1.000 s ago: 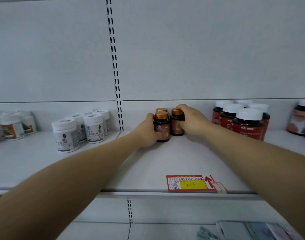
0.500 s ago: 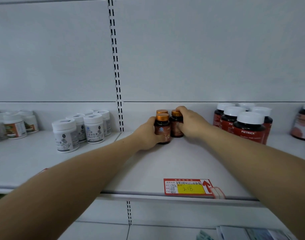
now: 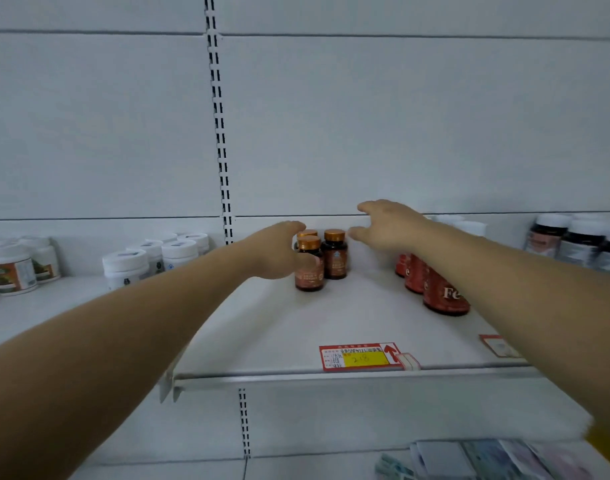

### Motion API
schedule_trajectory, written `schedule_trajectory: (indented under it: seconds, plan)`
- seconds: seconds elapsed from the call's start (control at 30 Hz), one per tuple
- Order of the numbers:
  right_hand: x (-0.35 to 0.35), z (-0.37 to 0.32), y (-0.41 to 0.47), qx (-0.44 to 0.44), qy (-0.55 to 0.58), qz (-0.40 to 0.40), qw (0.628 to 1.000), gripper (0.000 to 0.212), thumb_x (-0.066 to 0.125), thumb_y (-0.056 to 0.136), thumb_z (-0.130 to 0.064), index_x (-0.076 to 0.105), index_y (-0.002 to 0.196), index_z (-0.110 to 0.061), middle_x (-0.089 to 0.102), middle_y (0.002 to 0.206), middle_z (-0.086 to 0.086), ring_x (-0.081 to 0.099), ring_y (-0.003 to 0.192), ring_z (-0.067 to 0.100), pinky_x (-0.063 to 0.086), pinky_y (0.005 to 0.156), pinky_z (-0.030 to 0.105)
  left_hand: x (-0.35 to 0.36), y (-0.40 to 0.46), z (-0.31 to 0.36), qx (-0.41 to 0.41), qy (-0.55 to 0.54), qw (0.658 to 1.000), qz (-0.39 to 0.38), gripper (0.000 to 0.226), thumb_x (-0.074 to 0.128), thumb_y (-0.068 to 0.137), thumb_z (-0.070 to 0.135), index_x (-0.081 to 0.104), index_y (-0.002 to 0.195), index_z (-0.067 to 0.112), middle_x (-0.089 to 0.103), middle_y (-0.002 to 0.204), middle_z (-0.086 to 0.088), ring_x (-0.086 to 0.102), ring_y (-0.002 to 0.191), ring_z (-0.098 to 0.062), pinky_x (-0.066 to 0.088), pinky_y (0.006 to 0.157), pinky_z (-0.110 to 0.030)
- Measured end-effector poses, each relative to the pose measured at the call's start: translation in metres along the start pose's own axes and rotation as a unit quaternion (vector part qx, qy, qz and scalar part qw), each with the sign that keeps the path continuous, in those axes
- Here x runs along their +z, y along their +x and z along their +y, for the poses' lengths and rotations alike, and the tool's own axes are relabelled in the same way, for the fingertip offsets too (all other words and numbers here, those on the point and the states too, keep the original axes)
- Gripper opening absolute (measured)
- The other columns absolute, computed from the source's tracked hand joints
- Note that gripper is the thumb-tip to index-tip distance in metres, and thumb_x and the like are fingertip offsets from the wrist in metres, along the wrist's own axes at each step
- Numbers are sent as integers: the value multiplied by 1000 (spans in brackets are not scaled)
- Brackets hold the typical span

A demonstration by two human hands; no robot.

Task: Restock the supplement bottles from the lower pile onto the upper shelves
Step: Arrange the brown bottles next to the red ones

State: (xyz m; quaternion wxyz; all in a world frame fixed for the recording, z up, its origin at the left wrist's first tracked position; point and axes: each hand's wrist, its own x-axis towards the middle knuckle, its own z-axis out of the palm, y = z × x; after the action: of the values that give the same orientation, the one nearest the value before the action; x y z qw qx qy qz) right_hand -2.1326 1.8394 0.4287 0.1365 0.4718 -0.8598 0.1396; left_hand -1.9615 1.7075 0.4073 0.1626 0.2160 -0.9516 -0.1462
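Three small brown supplement bottles with copper caps stand together at the back of the white upper shelf [image 3: 262, 327]: a front one [image 3: 309, 271], one to its right [image 3: 335, 256] and one behind [image 3: 307, 233]. My left hand [image 3: 272, 251] is beside the front bottle with fingers loosely spread; its thumb lies against the label. My right hand [image 3: 386, 226] hovers up and to the right of the bottles, fingers apart, touching nothing.
Red bottles [image 3: 445, 292] line up under my right forearm. White jars [image 3: 125, 268] stand on the left shelf section, dark bottles [image 3: 573, 244] at far right. A red and yellow price tag [image 3: 359, 356] sits on the shelf edge. Flat packets [image 3: 487, 459] lie below.
Both hands held the copper-capped bottles before. The right hand has let go and lifted up to the right; the left hand has loosened its hold. The view has tilted slightly upward.
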Motion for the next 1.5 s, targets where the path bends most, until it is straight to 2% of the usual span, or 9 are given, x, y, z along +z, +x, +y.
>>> schedule_trajectory:
  seconds: [0.17, 0.3, 0.4, 0.63, 0.8, 0.9, 1.0, 1.13, 1.5]
  plan:
    - [-33, 11, -31, 30, -1, 51, 998, 63, 46, 93, -51, 33, 146, -19, 33, 152, 7, 32, 137, 26, 29, 108, 37, -2, -12, 23, 28, -24, 999, -14, 70, 61, 86, 42, 28, 145, 23, 37, 147, -1, 41, 128, -23, 30, 91, -24]
    - [-44, 32, -59, 70, 11, 91, 993, 57, 44, 95, -48, 37, 143, -20, 38, 148, 6, 36, 134, 25, 30, 106, 36, 10, -19, 43, 58, -47, 997, -21, 46, 64, 83, 40, 48, 123, 25, 52, 113, 4, 49, 100, -18, 37, 80, -24]
    - [-45, 52, -76, 103, 36, 99, 989, 54, 41, 96, -46, 37, 143, -20, 38, 149, 6, 36, 134, 24, 30, 105, 35, 22, -20, 57, 61, -54, 996, -39, 67, 64, 81, 47, 38, 138, 23, 45, 134, -3, 46, 119, -25, 40, 97, -32]
    - [-33, 109, -95, 146, 94, 98, 980, 50, 33, 100, -29, 26, 149, -20, 28, 154, 9, 30, 138, 25, 27, 105, 31, 57, -5, 105, 71, -87, 993, -42, 81, 64, 82, 51, 21, 147, 28, 30, 152, -2, 42, 129, -24, 36, 94, -29]
    - [-15, 150, -78, 107, 163, 40, 980, 75, 51, 88, -16, 13, 152, -24, 14, 158, 4, 23, 141, 23, 23, 95, 21, 86, 17, 148, 63, -216, 974, 0, 89, 74, 78, 33, 19, 147, 25, 37, 144, 2, 44, 109, -8, 38, 75, -15]
    - [-8, 171, -62, 57, 190, 2, 980, 91, 61, 79, -19, 8, 152, -26, 10, 158, 2, 18, 143, 20, 21, 98, 22, 101, 32, 167, 62, -304, 950, 27, 91, 77, 74, 14, 21, 146, 16, 46, 113, 18, 52, 92, 11, 40, 61, -1]
    - [-3, 185, -46, 6, 199, -9, 980, 87, 66, 76, -24, 20, 149, -21, 25, 153, 6, 33, 135, 22, 30, 95, 23, 110, 44, 176, 38, -352, 935, 7, 86, 76, 74, 8, 26, 141, 28, 50, 112, 18, 56, 98, 0, 43, 65, -9]
    - [6, 195, -36, -36, 211, -3, 977, 73, 68, 80, -33, 31, 142, -26, 50, 130, 4, 49, 96, 17, 36, 75, 26, 114, 48, 175, 7, -359, 933, 5, 82, 74, 76, 10, 28, 140, 34, 51, 107, 21, 54, 93, 5, 44, 66, -11]
    - [11, 208, -35, -36, 294, -1, 955, 73, 74, 74, -37, 35, 135, -37, 52, 113, -6, 53, 96, 14, 38, 66, 19, 118, 50, 173, -10, -365, 931, 18, 82, 71, 79, 9, 26, 141, 36, 52, 111, 17, 55, 94, 3, 48, 67, -13]
